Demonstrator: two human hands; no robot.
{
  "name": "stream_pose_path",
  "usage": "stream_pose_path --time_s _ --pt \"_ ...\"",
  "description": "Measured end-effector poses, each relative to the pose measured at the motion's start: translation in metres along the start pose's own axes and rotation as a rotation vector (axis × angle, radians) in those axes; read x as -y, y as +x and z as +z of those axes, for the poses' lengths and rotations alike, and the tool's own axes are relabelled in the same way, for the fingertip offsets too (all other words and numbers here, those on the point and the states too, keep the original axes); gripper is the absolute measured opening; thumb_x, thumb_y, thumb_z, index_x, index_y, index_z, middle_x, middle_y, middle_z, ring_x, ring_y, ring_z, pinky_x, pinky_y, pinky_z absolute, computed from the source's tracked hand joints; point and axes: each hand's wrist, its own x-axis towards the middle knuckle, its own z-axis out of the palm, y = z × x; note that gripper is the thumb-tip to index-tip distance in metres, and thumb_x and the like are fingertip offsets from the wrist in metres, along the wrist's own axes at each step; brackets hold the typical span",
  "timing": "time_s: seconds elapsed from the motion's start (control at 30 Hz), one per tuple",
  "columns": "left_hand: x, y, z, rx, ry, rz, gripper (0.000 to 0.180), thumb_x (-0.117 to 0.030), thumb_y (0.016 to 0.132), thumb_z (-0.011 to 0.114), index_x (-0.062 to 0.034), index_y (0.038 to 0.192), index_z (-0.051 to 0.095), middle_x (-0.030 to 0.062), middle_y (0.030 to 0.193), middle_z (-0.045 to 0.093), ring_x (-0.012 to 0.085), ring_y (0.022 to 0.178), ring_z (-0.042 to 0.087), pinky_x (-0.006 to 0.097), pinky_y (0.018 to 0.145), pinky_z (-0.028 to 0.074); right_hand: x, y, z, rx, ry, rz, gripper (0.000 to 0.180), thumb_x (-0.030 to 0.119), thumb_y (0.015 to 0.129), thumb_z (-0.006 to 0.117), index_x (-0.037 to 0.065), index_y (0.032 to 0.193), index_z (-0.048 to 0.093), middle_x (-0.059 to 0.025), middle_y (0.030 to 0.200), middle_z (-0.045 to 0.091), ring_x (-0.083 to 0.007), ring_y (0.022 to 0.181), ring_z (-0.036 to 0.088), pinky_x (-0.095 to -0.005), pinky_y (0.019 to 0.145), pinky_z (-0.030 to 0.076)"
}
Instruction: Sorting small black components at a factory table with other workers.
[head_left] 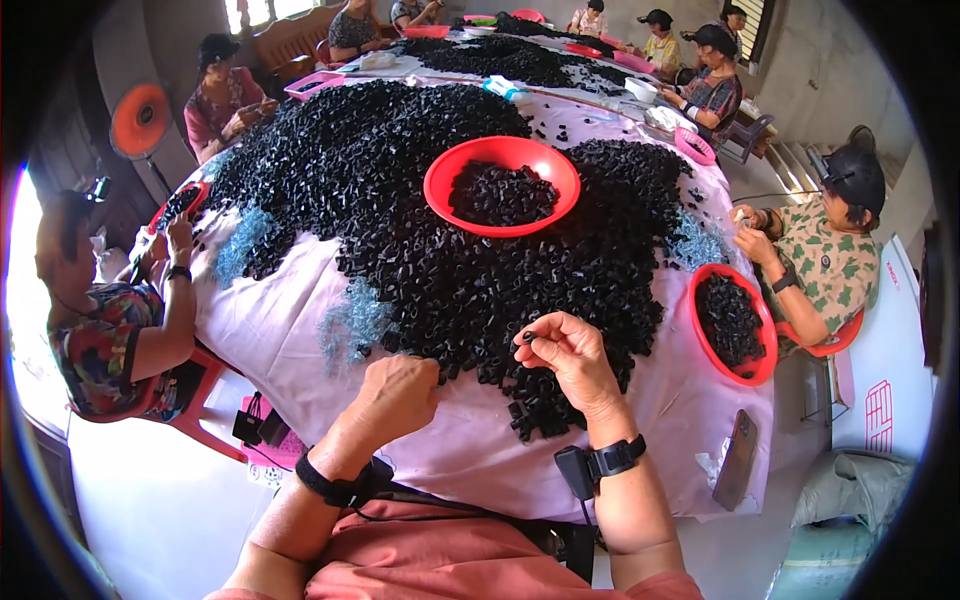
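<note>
A big heap of small black plastic pieces (420, 200) covers a table under a pink cloth (280, 330). My right hand (575, 360) pinches one small black piece (527, 337) between thumb and forefinger at the heap's near edge. My left hand (395, 395) is curled into a loose fist on the cloth beside the heap; whether it holds anything is hidden. Both wrists wear black bands. A red bowl (440, 190) holding black pieces sits on top of the heap, beyond my hands.
A second red bowl (765, 345) of black pieces sits at the right table edge, a dark phone (737, 458) near the front right corner. Several other people sit around the table and a farther one. An orange fan (140, 120) stands at left.
</note>
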Motion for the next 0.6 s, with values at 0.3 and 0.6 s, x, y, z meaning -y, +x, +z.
stream_pose_path --time_s 0.3,0.6 --pt "-0.038 0.025 -0.025 -0.232 -0.524 0.147 0.008 -0.002 0.081 0.066 0.0011 0.086 0.06 0.0122 0.071 0.065 0.0226 0.067 0.068 0.032 0.061 0.053 -0.001 -0.001 0.004 0.02 -0.102 0.037 0.009 0.004 0.091 0.064 0.001 0.1 0.065 -0.009 0.092 0.071 -0.016 0.079 0.07 -0.0283 0.072 0.059" --pt "-0.057 0.051 -0.016 -0.394 -0.523 0.278 0.009 0.002 0.087 0.057 0.0027 0.094 0.063 0.0151 0.081 0.066 0.0248 0.072 0.069 0.032 0.065 0.054 -0.001 -0.001 0.006 0.04 -0.078 0.051 0.012 0.008 0.093 0.064 0.0 0.103 0.065 -0.0077 0.091 0.071 -0.0147 0.078 0.07 -0.027 0.07 0.059"
